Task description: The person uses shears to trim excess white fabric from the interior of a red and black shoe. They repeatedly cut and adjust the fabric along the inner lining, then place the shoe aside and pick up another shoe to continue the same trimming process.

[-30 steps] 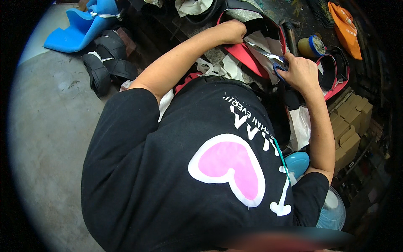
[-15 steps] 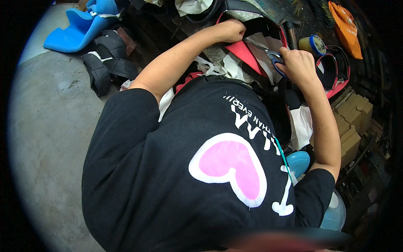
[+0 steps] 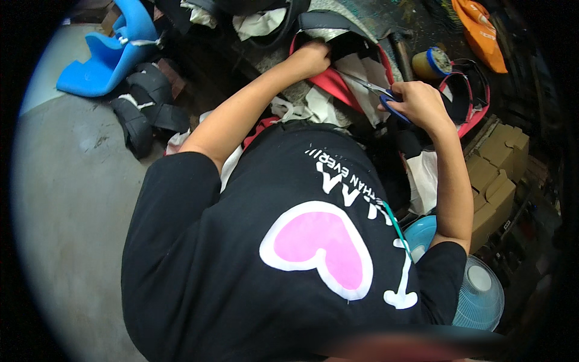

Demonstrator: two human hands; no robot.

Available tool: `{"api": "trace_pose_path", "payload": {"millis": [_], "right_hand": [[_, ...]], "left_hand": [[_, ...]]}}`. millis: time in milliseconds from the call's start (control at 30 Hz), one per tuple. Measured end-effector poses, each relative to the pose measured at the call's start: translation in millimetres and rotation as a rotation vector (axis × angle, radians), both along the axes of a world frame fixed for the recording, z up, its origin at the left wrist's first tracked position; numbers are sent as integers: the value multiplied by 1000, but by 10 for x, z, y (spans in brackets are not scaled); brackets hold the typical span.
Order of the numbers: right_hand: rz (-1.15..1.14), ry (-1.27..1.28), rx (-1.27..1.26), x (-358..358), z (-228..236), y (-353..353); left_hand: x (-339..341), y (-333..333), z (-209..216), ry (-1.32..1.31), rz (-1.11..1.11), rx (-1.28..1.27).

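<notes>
My left hand (image 3: 312, 59) is closed on the near-left edge of a curved red-and-black padded band (image 3: 338, 88), its fingertips partly hidden inside the loop. A loose white lining (image 3: 362, 67) hangs within that band. In my right hand (image 3: 422, 104) is a pair of scissors with blue handles (image 3: 394, 110). Their metal blades point left toward my left hand and lie over the lining beside the red edge. Whether the blades are cutting into anything cannot be made out.
To the right stand a yellowish tub with a blue rim (image 3: 426, 64), another red-and-black band (image 3: 476, 114), cardboard boxes (image 3: 491, 181) and a fan (image 3: 481, 295). Blue foam (image 3: 105, 66) and tied black pads (image 3: 148, 108) lie at the left. An orange bag (image 3: 482, 36) sits far right.
The view has shifted slightly. The scissors have moved nearer to me and toward the red edge, and their handles look more spread. My left hand keeps its hold on the band.
</notes>
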State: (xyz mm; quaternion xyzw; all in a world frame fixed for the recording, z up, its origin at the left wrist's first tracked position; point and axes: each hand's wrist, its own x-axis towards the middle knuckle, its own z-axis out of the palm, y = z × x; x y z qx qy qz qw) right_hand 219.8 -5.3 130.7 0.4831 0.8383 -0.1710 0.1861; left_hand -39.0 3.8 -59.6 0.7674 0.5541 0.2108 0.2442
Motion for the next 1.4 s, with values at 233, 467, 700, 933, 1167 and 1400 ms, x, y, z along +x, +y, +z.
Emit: {"api": "trace_pose_path", "payload": {"millis": [233, 467, 700, 933, 1167, 1400], "right_hand": [[-502, 153, 219, 347, -42, 437], [-392, -56, 323, 314, -821, 582], [-313, 550, 429, 15, -427, 277], [-312, 381, 349, -643, -855, 44], [-165, 656, 148, -767, -986, -194], [-348, 1065, -358, -525, -839, -31]], "left_hand": [[108, 53, 62, -27, 21, -38], [107, 158, 189, 113, -62, -231], [158, 246, 289, 202, -88, -234], [193, 396, 425, 136, -29, -607], [172, 450, 345, 217, -134, -515], [161, 455, 330, 162, -142, -551]]}}
